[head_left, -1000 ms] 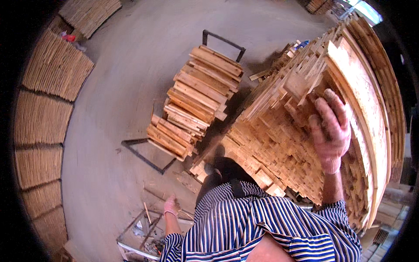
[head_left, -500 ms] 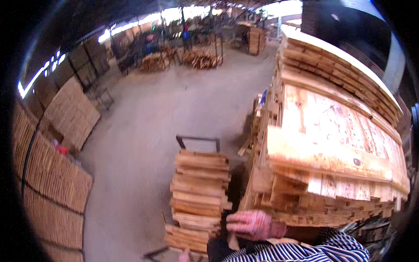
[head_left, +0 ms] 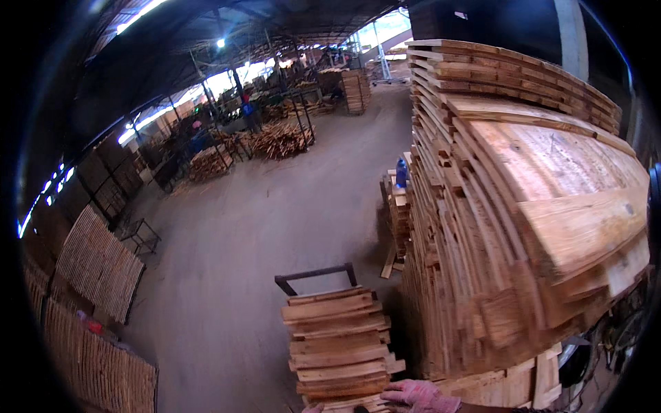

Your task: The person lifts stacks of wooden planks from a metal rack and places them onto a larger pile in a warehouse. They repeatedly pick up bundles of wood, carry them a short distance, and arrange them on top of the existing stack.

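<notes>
On the grey concrete floor (head_left: 220,268) of this shed, straight in front of the person, stands a low stack of brown wooden planks (head_left: 337,337), their ends uneven, with a dark metal bar frame (head_left: 317,274) rising at its far end. The right hand (head_left: 418,397), in a pink work glove, is at the stack's near right corner, fingers stretched leftward over the wood; from here I can't tell whether it grips a plank or merely touches one. Of the left hand (head_left: 314,409) I see just a pink sliver by the near left corner, too little to tell how its fingers stand.

Close on the right towers a big pile of rough-edged wooden boards (head_left: 468,255), a broad pale board (head_left: 589,224) lying on top. Beyond the planks, a blue bottle (head_left: 401,173) stands on a small heap of wood pieces (head_left: 398,213). Over on the left lean ribbed brown wooden panels (head_left: 100,265).
</notes>
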`<state>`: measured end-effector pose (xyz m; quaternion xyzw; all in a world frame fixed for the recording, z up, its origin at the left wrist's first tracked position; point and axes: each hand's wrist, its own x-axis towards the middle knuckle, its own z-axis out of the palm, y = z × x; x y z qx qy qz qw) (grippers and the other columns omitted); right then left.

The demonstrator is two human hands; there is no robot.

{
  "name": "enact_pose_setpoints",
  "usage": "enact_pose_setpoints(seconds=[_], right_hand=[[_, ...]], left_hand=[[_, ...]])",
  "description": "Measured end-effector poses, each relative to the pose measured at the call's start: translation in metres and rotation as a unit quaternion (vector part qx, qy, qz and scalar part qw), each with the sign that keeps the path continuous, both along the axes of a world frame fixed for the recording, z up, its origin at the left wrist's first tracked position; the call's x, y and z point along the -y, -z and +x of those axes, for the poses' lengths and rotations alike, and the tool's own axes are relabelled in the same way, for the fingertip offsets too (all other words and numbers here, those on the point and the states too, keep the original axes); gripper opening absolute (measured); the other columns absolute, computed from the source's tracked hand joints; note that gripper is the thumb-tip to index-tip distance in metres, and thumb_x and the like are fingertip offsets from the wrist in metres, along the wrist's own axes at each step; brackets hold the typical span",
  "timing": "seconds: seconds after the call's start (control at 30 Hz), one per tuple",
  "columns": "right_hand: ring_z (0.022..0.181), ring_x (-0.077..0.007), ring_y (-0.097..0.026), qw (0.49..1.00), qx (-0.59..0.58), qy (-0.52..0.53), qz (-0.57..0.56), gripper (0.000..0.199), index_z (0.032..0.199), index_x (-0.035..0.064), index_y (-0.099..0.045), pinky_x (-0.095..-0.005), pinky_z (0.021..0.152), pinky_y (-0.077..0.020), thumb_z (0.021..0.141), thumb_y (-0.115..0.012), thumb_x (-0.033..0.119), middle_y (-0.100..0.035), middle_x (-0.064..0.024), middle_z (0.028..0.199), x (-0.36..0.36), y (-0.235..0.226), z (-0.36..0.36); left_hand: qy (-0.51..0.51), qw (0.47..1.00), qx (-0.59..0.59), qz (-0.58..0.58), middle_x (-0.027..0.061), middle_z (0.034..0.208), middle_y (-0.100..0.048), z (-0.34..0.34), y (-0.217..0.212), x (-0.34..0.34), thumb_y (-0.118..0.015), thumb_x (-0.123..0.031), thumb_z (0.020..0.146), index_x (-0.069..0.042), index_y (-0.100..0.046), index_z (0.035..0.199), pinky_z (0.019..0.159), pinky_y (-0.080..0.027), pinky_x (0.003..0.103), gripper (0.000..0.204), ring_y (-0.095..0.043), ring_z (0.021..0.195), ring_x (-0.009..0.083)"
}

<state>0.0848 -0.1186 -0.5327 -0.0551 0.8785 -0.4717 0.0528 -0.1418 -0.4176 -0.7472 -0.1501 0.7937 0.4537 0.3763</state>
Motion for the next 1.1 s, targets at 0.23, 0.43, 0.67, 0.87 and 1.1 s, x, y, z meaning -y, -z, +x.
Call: enact_pose_setpoints(seconds=[0.23, 0.43, 0.67, 0.87, 1.1], right_hand=[[0.122, -0.0408, -0.059, 0.985, 0.14, 0.096, -0.039, 0.068, 0.139, 0.0089, -0.056, -0.0452, 0.101, -0.0502, 0.084, -0.069, 0.046, -0.059, -0.025, 0.134, 0.033, 0.092, -0.084], [0.124, -0.0415, -0.058, 0.954, 0.241, 0.174, -0.026, 0.075, 0.142, 0.0079, -0.055, -0.0452, 0.104, -0.0483, 0.083, -0.069, 0.053, -0.059, -0.0271, 0.134, 0.026, 0.22, -0.151], [0.127, -0.045, -0.055, 0.892, 0.324, 0.296, 0.108, 0.084, 0.146, 0.0075, -0.049, -0.0472, 0.106, -0.0466, 0.081, -0.07, 0.057, -0.052, -0.0315, 0.139, -0.018, 0.367, -0.213], [0.141, -0.0488, -0.037, 0.852, 0.274, 0.399, 0.201, 0.096, 0.155, 0.0095, -0.031, -0.0538, 0.114, -0.0372, 0.079, -0.077, 0.048, -0.031, -0.0282, 0.156, -0.096, 0.461, -0.279], [0.13, -0.0453, -0.051, 0.882, 0.212, 0.374, 0.191, 0.09, 0.155, 0.0141, -0.035, -0.0535, 0.106, -0.0458, 0.085, -0.067, 0.06, -0.046, -0.0248, 0.148, -0.162, 0.527, -0.376]], left_hand=[[0.162, 0.985, -0.051, -0.028, 0.0103, 0.105, -0.07, -0.097, 0.082, 0.032, -0.052, -0.047, 0.102, -0.008, -0.068, 0.119, 0.089, -0.052, 0.041, 0.046, -0.065, 0.096, 0.0288], [0.1, 0.993, 0.038, 0.058, 0.0159, 0.11, -0.068, -0.138, 0.179, -0.007, -0.055, -0.055, 0.098, -0.008, -0.065, 0.125, 0.089, -0.05, 0.049, 0.055, -0.063, 0.1, 0.0314], [-0.298, 0.878, 0.317, 0.201, 0.0246, 0.168, -0.007, -0.167, 0.223, -0.143, -0.061, -0.071, 0.087, -0.015, -0.006, 0.164, 0.12, -0.007, 0.068, 0.111, -0.011, 0.154, 0.0461], [-0.238, 0.868, 0.292, 0.323, 0.0157, 0.17, -0.012, -0.187, 0.287, -0.171, -0.056, -0.078, 0.087, -0.023, -0.009, 0.165, 0.118, -0.004, 0.072, 0.106, -0.013, 0.154, 0.0443], [-0.28, 0.826, 0.335, 0.355, 0.0087, 0.153, -0.049, -0.227, 0.402, -0.165, -0.042, -0.071, 0.098, -0.023, -0.047, 0.151, 0.11, -0.031, 0.071, 0.072, -0.045, 0.139, 0.0385]])
